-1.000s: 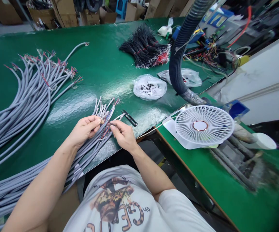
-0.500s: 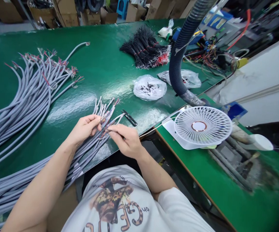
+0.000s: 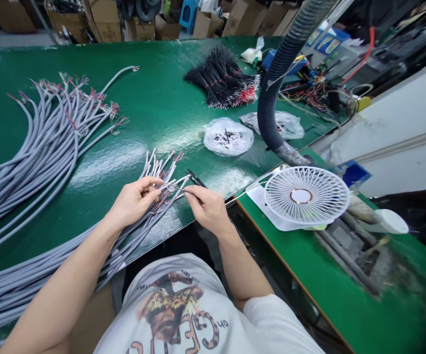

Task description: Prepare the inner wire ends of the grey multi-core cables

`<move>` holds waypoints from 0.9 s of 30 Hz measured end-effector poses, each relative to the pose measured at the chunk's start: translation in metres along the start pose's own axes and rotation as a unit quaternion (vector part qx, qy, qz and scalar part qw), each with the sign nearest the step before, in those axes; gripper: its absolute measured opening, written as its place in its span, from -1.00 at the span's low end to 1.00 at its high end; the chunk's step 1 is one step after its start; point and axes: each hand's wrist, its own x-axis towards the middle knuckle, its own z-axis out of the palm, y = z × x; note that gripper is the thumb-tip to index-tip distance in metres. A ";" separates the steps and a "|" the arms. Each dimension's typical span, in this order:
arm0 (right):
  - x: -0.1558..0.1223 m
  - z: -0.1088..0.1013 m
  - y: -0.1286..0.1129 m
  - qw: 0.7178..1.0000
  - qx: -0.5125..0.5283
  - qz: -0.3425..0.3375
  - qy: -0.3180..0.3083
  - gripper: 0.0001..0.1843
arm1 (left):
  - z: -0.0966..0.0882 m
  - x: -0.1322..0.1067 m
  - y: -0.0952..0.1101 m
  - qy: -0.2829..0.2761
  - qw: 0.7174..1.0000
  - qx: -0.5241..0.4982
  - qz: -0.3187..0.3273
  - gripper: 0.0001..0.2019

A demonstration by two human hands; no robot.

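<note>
Grey cables (image 3: pixel 141 231) splay into thin coloured wires at their stripped ends; the left hand (image 3: pixel 133 201) holds them in a closed pinch, the right hand (image 3: pixel 209 209) a closed grip on one wire (image 3: pixel 176 187).

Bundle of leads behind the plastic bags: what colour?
The wire bundle is mostly black, with red-and-white ends; best in the head view.

Fine wire ends (image 3: pixel 172 187) at the left hand (image 3: pixel 133 201): too small to tell which ones the fingers pinch. Right hand (image 3: pixel 209 209) hides part of the black-handled snips (image 3: pixel 197 178); can't tell if it's gripping them. Small black parts (image 3: pixel 227 137) in the clear plastic bag (image 3: pixel 242 142) blurred by the film. Grey cable bundle (image 3: pixel 14 196) cut off at left edge.
</note>
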 end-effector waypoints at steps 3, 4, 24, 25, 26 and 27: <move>0.000 0.000 0.002 1.000 -0.023 0.000 -0.021 -0.77 | 0.000 -0.001 -0.001 0.017 0.999 0.035 0.027 -0.67; 0.001 0.001 0.003 0.999 -0.026 0.001 -0.026 -0.77 | 0.000 -0.001 -0.001 0.020 0.998 0.046 0.032 -0.68; 0.011 0.021 -0.009 0.998 0.056 -0.006 -0.023 -0.82 | 0.001 -0.001 0.003 -0.008 0.993 0.111 0.025 -0.38; 0.008 0.019 -0.017 0.996 0.081 -0.026 -0.022 -0.81 | 0.002 0.000 0.002 -0.002 0.993 0.114 0.018 -0.38; 0.005 0.016 -0.026 0.992 0.108 -0.058 -0.025 -0.81 | 0.002 0.001 0.001 0.008 0.993 0.121 0.010 -0.39; 0.002 0.012 -0.035 0.985 0.136 -0.101 -0.033 -0.82 | 0.003 0.003 0.000 0.019 0.992 0.128 0.001 -0.41</move>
